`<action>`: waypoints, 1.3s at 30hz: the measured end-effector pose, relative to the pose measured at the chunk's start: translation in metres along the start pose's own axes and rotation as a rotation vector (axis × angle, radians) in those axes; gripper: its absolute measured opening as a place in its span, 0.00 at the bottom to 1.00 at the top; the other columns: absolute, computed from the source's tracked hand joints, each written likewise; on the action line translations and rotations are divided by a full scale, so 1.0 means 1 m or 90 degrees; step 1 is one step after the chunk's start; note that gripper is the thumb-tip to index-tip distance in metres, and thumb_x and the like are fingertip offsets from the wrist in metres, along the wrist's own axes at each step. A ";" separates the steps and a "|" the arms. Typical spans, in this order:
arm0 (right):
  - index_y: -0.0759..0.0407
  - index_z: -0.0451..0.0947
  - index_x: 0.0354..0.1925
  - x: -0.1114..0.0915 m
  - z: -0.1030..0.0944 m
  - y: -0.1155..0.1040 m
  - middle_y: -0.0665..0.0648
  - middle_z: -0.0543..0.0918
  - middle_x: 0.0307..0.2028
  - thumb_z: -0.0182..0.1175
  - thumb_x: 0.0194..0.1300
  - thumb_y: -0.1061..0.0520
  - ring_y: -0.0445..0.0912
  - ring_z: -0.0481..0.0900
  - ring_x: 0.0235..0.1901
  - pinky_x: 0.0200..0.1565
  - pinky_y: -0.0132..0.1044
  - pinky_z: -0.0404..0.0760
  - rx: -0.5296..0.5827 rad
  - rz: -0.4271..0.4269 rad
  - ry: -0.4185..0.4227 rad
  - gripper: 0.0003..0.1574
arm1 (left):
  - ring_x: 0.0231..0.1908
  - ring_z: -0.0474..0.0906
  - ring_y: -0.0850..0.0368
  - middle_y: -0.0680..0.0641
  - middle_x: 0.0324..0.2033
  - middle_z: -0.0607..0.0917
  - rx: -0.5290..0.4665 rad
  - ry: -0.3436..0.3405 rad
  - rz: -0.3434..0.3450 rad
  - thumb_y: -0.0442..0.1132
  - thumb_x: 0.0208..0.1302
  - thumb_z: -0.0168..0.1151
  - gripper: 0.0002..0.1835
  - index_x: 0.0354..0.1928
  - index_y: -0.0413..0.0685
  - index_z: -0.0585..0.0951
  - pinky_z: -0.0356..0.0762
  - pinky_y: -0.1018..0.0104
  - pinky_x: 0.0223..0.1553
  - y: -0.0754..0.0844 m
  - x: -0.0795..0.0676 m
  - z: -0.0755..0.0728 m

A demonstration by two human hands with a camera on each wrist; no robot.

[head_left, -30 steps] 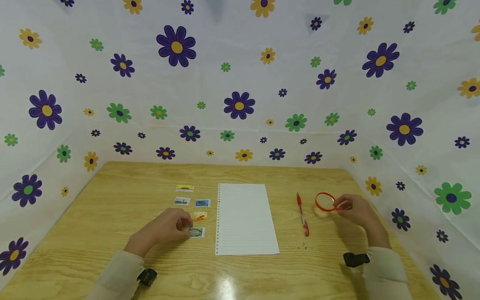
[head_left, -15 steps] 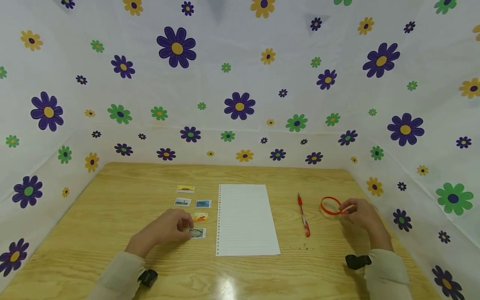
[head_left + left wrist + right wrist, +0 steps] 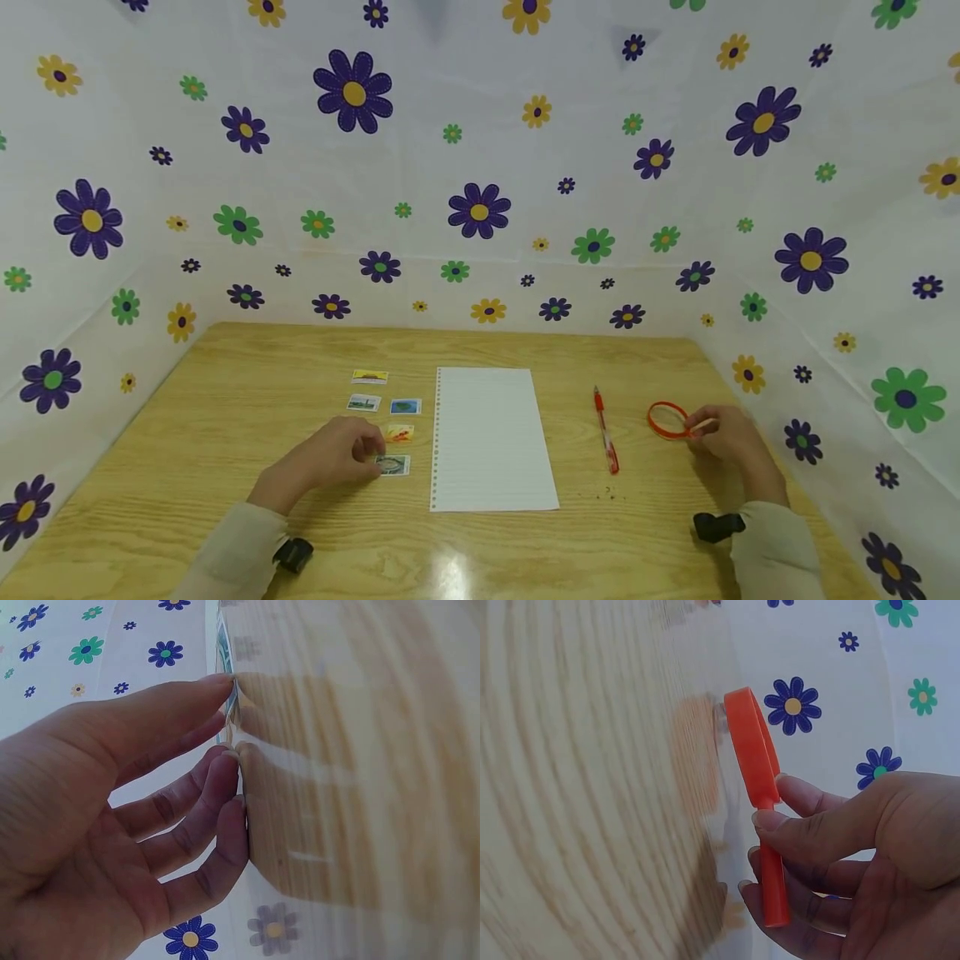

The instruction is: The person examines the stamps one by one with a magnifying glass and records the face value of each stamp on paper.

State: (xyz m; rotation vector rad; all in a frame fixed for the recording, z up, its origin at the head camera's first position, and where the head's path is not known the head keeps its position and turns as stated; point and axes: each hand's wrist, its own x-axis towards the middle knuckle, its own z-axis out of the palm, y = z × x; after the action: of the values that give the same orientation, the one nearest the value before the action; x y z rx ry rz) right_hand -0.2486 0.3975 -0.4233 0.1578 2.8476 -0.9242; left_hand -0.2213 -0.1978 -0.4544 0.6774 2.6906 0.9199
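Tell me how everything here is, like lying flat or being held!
Magnifying glass: held by its handle in the right hand
Nearest stamp: on the table, touched by the left hand
Other four stamps: lying flat
Lined paper: flat, no writing visible
Red pen: lying down, tip at the far end
Flowered sheet: hanging

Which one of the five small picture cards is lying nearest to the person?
The greenish-grey card, touched by the left hand. The orange-yellow card lies farther off, and the remaining three cards farther still.
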 end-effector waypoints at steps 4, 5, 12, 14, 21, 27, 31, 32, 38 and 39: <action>0.71 0.80 0.46 -0.001 0.002 0.002 0.64 0.84 0.35 0.67 0.60 0.68 0.49 0.78 0.34 0.34 0.36 0.76 -0.011 -0.001 0.000 0.14 | 0.35 0.76 0.60 0.53 0.36 0.85 -0.001 0.000 -0.004 0.40 0.59 0.76 0.08 0.38 0.51 0.86 0.79 0.68 0.38 0.001 -0.001 0.000; 0.71 0.80 0.46 -0.001 0.003 0.003 0.64 0.84 0.35 0.67 0.60 0.68 0.49 0.78 0.34 0.34 0.36 0.76 -0.013 0.000 0.000 0.14 | 0.35 0.76 0.60 0.53 0.36 0.85 0.000 0.000 -0.005 0.40 0.59 0.76 0.08 0.38 0.51 0.86 0.79 0.68 0.38 0.001 -0.002 0.000; 0.70 0.80 0.46 -0.001 0.004 0.004 0.67 0.85 0.38 0.67 0.61 0.67 0.52 0.80 0.37 0.35 0.35 0.75 -0.023 0.011 -0.009 0.14 | 0.35 0.76 0.60 0.53 0.36 0.84 0.005 0.002 -0.006 0.40 0.59 0.76 0.08 0.38 0.52 0.86 0.78 0.68 0.39 0.000 -0.001 0.000; 0.70 0.80 0.46 0.000 0.004 0.004 0.68 0.85 0.38 0.67 0.61 0.68 0.52 0.80 0.38 0.35 0.35 0.75 -0.024 0.010 -0.010 0.14 | 0.35 0.76 0.60 0.54 0.35 0.84 0.008 0.004 -0.005 0.40 0.59 0.76 0.08 0.38 0.52 0.86 0.78 0.68 0.38 -0.001 -0.001 0.000; 0.70 0.80 0.45 -0.001 0.004 0.004 0.67 0.85 0.38 0.68 0.61 0.69 0.51 0.80 0.37 0.35 0.35 0.75 -0.020 0.018 -0.010 0.13 | 0.35 0.76 0.60 0.53 0.35 0.84 0.004 0.004 -0.001 0.40 0.59 0.76 0.08 0.38 0.51 0.86 0.78 0.69 0.38 -0.001 -0.001 0.000; 0.70 0.80 0.45 0.000 0.005 0.005 0.66 0.86 0.38 0.67 0.61 0.69 0.49 0.80 0.36 0.35 0.35 0.75 -0.012 0.015 -0.014 0.13 | 0.34 0.76 0.60 0.53 0.36 0.85 0.001 0.001 0.001 0.40 0.59 0.76 0.08 0.39 0.51 0.86 0.78 0.69 0.38 -0.003 -0.001 0.001; 0.70 0.80 0.45 0.001 0.004 0.005 0.67 0.86 0.38 0.67 0.60 0.70 0.50 0.81 0.36 0.35 0.35 0.75 -0.012 0.014 -0.017 0.13 | 0.34 0.76 0.60 0.53 0.36 0.85 -0.002 0.001 0.000 0.40 0.60 0.76 0.08 0.39 0.51 0.86 0.79 0.69 0.38 -0.002 -0.001 0.001; 0.71 0.80 0.45 0.001 0.004 0.005 0.67 0.86 0.38 0.67 0.61 0.70 0.51 0.80 0.37 0.35 0.35 0.75 -0.013 0.014 -0.017 0.13 | 0.34 0.76 0.60 0.53 0.36 0.85 -0.001 0.001 0.000 0.40 0.60 0.76 0.08 0.39 0.51 0.86 0.79 0.69 0.38 -0.002 -0.001 0.001; 0.70 0.80 0.45 0.002 0.004 0.007 0.66 0.85 0.38 0.67 0.61 0.69 0.51 0.79 0.38 0.37 0.35 0.74 -0.021 0.013 -0.017 0.13 | 0.34 0.76 0.61 0.54 0.36 0.85 0.000 0.000 0.003 0.40 0.60 0.76 0.07 0.39 0.51 0.86 0.79 0.69 0.38 -0.001 0.000 0.001; 0.70 0.80 0.45 0.002 0.004 0.007 0.65 0.85 0.38 0.68 0.61 0.69 0.51 0.78 0.38 0.37 0.35 0.74 -0.021 0.014 -0.017 0.13 | 0.34 0.76 0.61 0.53 0.36 0.85 0.000 0.000 0.002 0.40 0.60 0.76 0.07 0.39 0.51 0.86 0.79 0.69 0.38 -0.001 0.000 0.001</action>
State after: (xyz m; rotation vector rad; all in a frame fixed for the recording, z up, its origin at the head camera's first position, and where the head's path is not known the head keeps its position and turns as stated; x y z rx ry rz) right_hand -0.2490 0.4012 -0.4309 0.1700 2.8290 -0.8671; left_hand -0.2213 -0.1981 -0.4563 0.6814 2.6904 0.9200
